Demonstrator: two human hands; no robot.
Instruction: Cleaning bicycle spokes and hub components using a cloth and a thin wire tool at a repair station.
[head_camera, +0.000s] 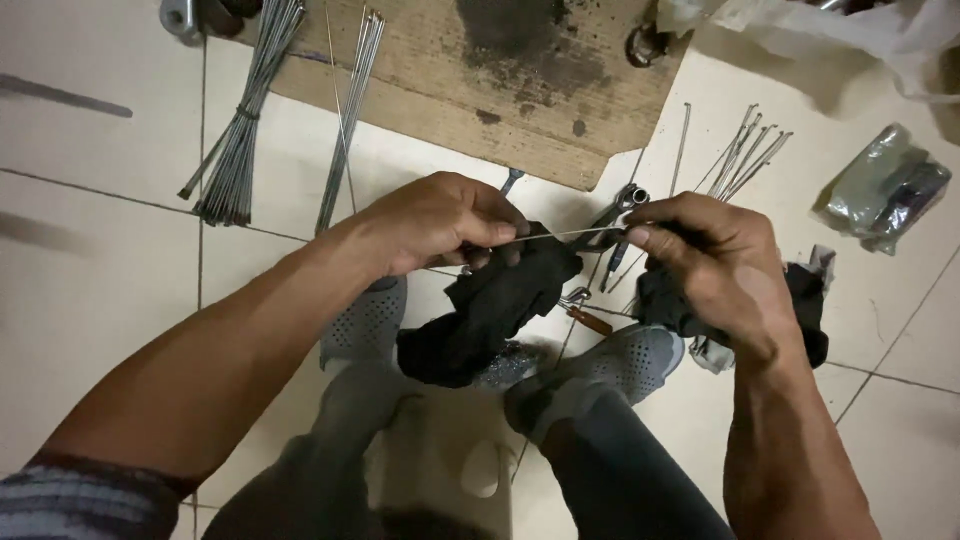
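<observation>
- While we sit low over the tiled floor (90, 250), our left hand (440, 222) and right hand (715, 265) hold one thin metal spoke (575, 234) stretched level between them, above our grey shoes.
- Our left grip is closed: the fingers pinch the spoke together with a black rag (495, 305) that hangs down from that hand toward the shoes.
- Our right grip is closed too, thumb and fingers clamped on the other end of the spoke, with a second dark cloth (805, 300) bunched under the palm.
- To do the wiping well, we judge that the spoke should stay taut and straight, the rag wrapped fully round it, and the pull run evenly along its length so it does not bend.
- Beside the board (450, 90) at the far edge of the floor lie a tied bundle of spokes (240, 130) on the left and loose spokes (745, 155) on the right, well apart from our hands.
- A small screwdriver (590, 320) and a spanner (620, 200) rest on the floor just under the held spoke.
- A plastic packet (885, 185) lies near the right edge.
</observation>
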